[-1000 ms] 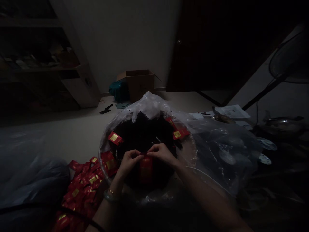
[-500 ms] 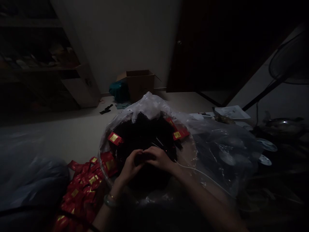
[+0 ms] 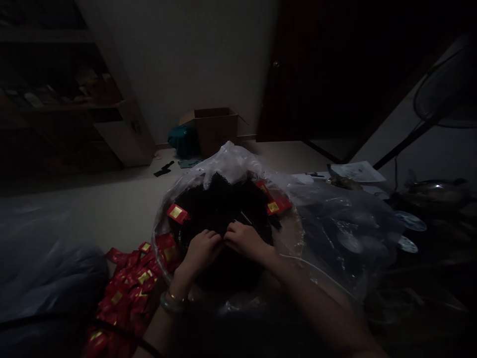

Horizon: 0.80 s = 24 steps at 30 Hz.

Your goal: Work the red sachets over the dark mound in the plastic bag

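Observation:
My left hand [image 3: 203, 249], with a bangle [image 3: 172, 301] on its wrist, has its fingers curled over a heap of loose black stuff [image 3: 219, 201]. Close against it, fingertips nearly meeting, is my right hand [image 3: 246, 240], closed too. Whatever the fingers pinch is hidden in the dark. The heap fills a round container lined with clear plastic [image 3: 234, 161]. A thin light stick [image 3: 246, 217] lies on it just beyond my right hand. Small red packets with gold labels rest at the rim: one packet [image 3: 178, 213] at left, another packet [image 3: 279, 206] at right.
A pile of red packets [image 3: 128, 286] lies left of the container. To the right spread clear plastic sheeting [image 3: 346, 223] and a thin white cord [image 3: 320, 267]. Beyond are an open cardboard box [image 3: 216, 132], a teal bag [image 3: 183, 140] and a standing fan [image 3: 445, 92].
My hands have turned knuckles up and their fingers have curled down over the black heap. The gap that showed between thumbs and fingers has closed.

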Motion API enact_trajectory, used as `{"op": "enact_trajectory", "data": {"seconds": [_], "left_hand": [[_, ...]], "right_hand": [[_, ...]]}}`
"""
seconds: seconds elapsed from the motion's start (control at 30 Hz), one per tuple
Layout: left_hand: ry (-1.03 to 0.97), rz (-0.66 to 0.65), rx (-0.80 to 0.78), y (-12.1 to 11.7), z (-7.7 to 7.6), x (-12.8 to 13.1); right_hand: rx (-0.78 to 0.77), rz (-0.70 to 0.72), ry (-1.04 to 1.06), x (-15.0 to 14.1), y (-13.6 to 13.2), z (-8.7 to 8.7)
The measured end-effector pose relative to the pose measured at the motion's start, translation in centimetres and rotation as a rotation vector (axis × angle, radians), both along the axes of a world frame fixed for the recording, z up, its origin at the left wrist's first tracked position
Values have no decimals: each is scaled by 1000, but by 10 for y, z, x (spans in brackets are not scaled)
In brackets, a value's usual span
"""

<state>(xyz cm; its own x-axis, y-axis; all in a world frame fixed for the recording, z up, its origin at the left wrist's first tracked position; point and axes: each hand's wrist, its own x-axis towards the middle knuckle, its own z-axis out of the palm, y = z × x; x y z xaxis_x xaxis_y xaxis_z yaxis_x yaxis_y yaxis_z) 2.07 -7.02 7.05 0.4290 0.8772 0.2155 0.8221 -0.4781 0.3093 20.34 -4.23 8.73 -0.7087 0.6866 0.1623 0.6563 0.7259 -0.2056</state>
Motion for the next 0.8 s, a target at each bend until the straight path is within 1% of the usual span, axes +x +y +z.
{"op": "enact_trajectory", "data": {"seconds": [0.1,0.17,0.23,0.27,0.33,0.37,0.43,0.5,0.63,0.73,0.8], "left_hand": [[65,6,15,1,5,1],[10,-15,5,1,6,1],[-137,-34,-40,2,6,1],[-238,-27,-76,1,6,1],[-471,29,-162,1,8,1],[-586,70,-207,1,9,1],[-773,145,-299,2,11,2],[-893,187,-396,3,11,2],[-1021,245,-552,5,11,4],[-1086,265,-591,5,9,6],[-1101,268,-596,3,7,8]], "right_hand": [[-2,10,44,0,0,-5],[-44,9,169,2,0,-11],[-147,-34,363,5,1,-13],[-219,-82,466,7,2,-13],[-382,-197,629,9,4,-11],[-468,-242,678,9,5,-9],[-631,-286,725,10,6,-5],[-739,-301,757,9,5,-3],[-800,-319,825,8,3,-5],[-846,-302,820,8,3,-7],[-850,-304,797,8,4,-9]]}}
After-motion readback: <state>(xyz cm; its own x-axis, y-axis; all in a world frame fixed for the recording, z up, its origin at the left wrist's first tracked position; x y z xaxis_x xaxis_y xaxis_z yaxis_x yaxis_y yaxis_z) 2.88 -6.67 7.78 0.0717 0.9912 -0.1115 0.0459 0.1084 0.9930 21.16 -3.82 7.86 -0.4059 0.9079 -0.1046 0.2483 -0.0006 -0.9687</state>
